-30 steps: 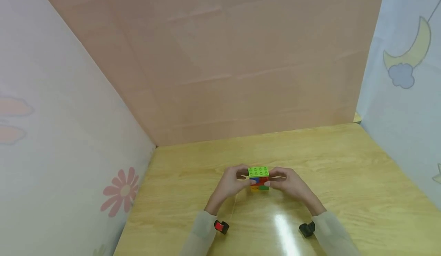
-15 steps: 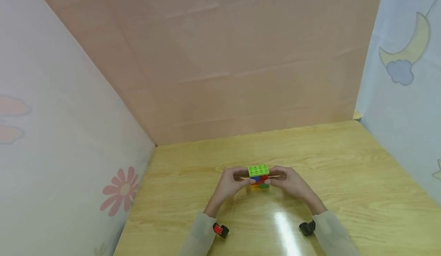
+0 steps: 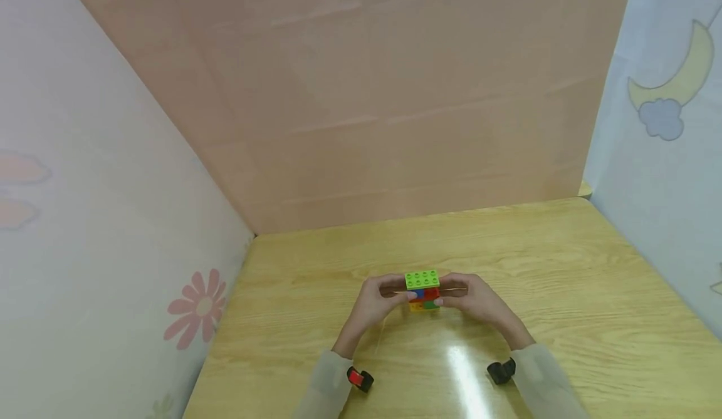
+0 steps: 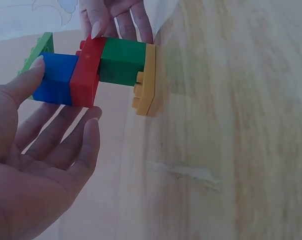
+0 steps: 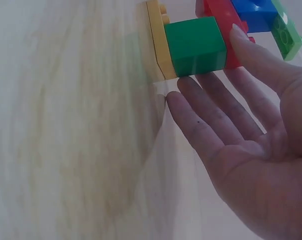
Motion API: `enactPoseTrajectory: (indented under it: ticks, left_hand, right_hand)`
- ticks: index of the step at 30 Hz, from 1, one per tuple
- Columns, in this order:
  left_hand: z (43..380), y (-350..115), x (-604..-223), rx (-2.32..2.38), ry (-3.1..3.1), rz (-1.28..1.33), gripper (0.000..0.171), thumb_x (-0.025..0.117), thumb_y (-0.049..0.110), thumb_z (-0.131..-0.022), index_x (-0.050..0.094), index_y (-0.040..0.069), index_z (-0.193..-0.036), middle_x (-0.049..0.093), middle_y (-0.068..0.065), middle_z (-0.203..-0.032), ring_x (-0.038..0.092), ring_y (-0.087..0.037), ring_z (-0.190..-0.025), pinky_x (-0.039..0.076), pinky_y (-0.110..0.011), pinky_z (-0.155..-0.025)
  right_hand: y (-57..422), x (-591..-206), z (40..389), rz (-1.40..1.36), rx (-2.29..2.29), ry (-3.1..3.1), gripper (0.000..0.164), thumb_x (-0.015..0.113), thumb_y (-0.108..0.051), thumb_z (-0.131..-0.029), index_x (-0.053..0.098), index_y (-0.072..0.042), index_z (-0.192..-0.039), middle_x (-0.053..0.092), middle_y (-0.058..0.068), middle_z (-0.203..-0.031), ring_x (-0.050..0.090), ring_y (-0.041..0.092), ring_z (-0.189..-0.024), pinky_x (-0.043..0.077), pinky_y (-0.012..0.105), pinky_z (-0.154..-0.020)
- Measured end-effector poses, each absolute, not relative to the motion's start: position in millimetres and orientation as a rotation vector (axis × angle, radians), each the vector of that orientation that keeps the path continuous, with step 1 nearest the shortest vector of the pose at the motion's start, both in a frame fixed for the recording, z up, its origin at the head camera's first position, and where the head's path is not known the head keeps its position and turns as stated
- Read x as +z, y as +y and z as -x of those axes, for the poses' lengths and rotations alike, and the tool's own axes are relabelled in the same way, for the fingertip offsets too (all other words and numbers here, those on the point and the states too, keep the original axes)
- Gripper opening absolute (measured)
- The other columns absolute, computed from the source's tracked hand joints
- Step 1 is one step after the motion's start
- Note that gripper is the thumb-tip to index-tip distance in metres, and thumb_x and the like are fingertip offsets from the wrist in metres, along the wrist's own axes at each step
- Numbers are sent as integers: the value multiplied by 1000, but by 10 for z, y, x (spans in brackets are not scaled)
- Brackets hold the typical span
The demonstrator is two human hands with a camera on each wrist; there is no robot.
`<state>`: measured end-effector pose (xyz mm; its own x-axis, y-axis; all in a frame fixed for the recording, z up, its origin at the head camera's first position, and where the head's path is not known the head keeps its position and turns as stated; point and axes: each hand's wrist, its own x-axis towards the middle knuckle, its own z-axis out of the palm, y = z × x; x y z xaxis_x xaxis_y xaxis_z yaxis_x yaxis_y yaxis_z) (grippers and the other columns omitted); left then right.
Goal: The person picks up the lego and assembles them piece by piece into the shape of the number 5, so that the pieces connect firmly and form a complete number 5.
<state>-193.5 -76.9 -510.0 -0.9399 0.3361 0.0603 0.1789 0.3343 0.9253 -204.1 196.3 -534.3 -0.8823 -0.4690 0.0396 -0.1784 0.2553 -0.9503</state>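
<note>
A stack of toy building blocks (image 3: pixel 431 293) stands upright near the middle of the table, between both hands. Its bottom is a flat yellow-orange plate (image 4: pixel 150 80); above that come a green block (image 4: pixel 123 60), a red brick (image 4: pixel 86 75) and a blue block (image 4: pixel 58 75). A light-green studded plate (image 3: pixel 422 279) tops it. My left hand (image 3: pixel 376 299) holds the stack from the left, thumb on the blue block and fingers behind. From the right, my right hand (image 3: pixel 478 300) grips it, thumb at the red brick (image 5: pixel 225 30) and fingers behind the green block.
The wood-grain table (image 3: pixel 316 268) carries a bright glare strip in front of the stack. A brownish-pink sheet (image 3: pixel 395 124) rises behind, with pale printed panels at left (image 3: pixel 113 218) and right (image 3: pixel 665 200). Each wrist wears a black strap piece.
My right thumb has slid slightly lower on the stack, uncovering more of the red brick. The left hand keeps its hold, and the head view shifts a little.
</note>
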Motion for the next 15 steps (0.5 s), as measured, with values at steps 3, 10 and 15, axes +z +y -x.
enactPoseTrajectory:
  ticks: [3,10,15]
  left_hand:
    - [1925,-785,-5101,1665,2451,-480,36,81,34,-94,76,23,-128,79,2,-122,74,-11,-111,60,-26,-96]
    - [1921,-818,-5082,1639,2453,-481,34,79,37,-96,76,25,-127,78,3,-123,73,-12,-113,60,-31,-99]
    - [1944,-828,-5080,1624,2455,-454,34,78,38,-96,75,26,-128,78,4,-125,72,-11,-115,59,-34,-100]
  right_hand:
    - [1953,-5347,2040,587,-1659,2285,45,78,-25,-96,68,-4,-134,69,22,-135,67,43,-126,63,35,-96]
    - [1923,-5352,2033,555,-1639,2301,46,79,-27,-96,68,-4,-134,70,20,-134,68,41,-126,62,40,-98]
    - [1904,-5333,2036,526,-1630,2316,45,79,-29,-96,69,-7,-134,71,18,-135,67,40,-128,60,46,-102]
